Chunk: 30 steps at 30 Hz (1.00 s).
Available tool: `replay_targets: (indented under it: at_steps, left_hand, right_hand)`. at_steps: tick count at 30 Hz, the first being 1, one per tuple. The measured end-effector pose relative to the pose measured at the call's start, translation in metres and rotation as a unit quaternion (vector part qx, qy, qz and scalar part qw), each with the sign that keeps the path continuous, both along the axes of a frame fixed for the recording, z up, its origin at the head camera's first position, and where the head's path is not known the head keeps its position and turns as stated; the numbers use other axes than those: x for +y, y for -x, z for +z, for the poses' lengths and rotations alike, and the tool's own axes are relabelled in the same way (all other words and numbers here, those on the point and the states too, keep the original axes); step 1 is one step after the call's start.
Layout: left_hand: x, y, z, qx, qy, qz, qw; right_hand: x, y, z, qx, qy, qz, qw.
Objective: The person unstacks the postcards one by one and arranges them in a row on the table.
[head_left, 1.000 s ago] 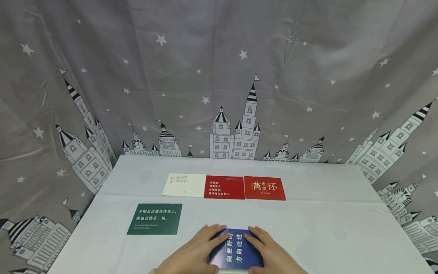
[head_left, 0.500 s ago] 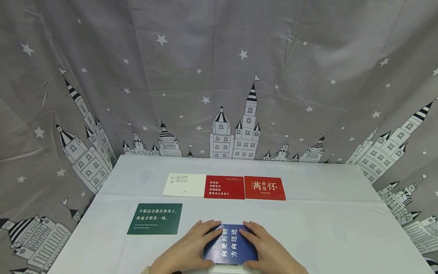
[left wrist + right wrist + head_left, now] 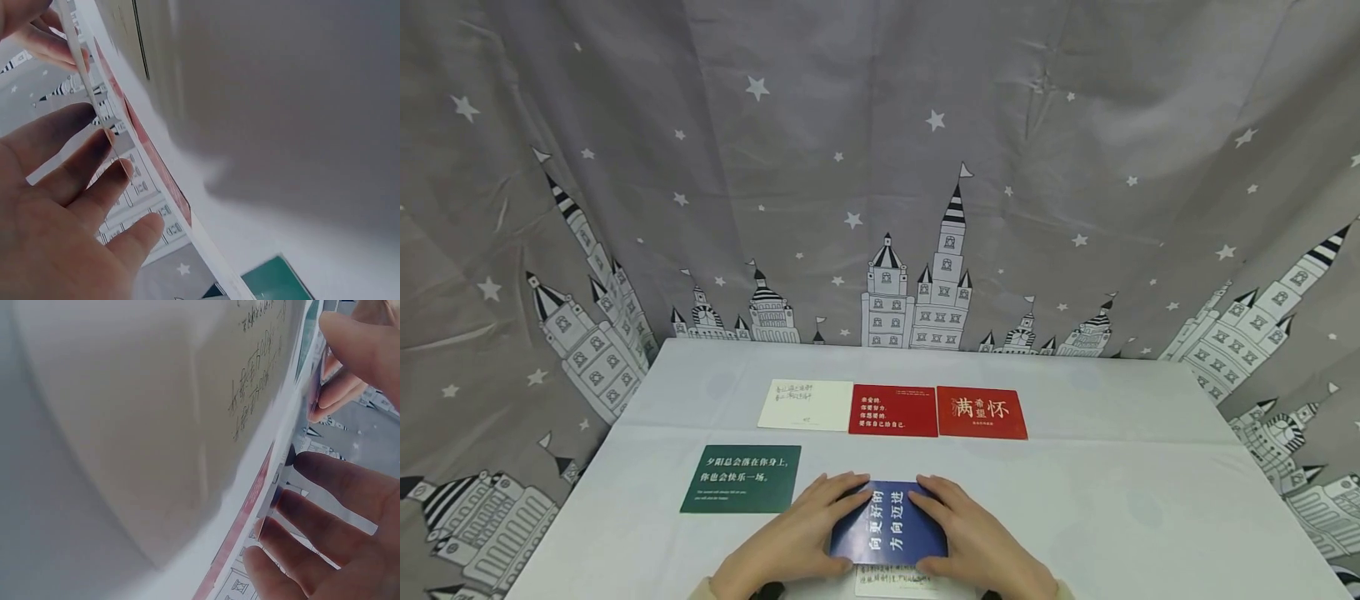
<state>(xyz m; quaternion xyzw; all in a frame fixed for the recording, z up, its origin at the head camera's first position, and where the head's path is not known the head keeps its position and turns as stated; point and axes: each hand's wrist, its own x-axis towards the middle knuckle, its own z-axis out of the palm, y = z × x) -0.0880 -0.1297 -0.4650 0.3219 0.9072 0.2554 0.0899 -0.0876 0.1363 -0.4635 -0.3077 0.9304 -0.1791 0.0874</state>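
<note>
Between my two hands is a blue card (image 3: 889, 525) with white Chinese lettering, turned sideways. My left hand (image 3: 808, 533) grips its left edge, fingers at the far side and thumb at the near corner. My right hand (image 3: 970, 537) grips the right edge the same way. In the left wrist view the card looks raised off the table. Below it lies a cream card with handwriting (image 3: 910, 583), partly hidden by the blue card and also seen large in the right wrist view. A green card (image 3: 741, 479) lies left of my left hand.
Farther back, a cream handwritten card (image 3: 805, 406), a dark red card (image 3: 892, 410) and a bright red card (image 3: 982, 413) lie in a row. The white table (image 3: 1120, 492) ends at a grey curtain (image 3: 880, 125) printed with castles and stars.
Both hands have moved left and slightly away from me with the blue card. The handwritten card under it has come into view at the near edge.
</note>
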Motion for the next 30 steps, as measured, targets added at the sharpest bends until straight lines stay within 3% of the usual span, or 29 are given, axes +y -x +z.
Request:
replay_targets:
  at_steps: [17,30]
  left_hand:
    - [-0.025,0.014,-0.003,0.029,-0.013,0.008,0.9995]
    - [-0.039,0.027,-0.004,0.017,-0.011,0.017,0.9996]
  right_hand:
    - [-0.023,0.02,0.0,0.042,0.018,0.029,0.999]
    - [-0.041,0.036,-0.001,0.055,-0.002,0.034,0.998]
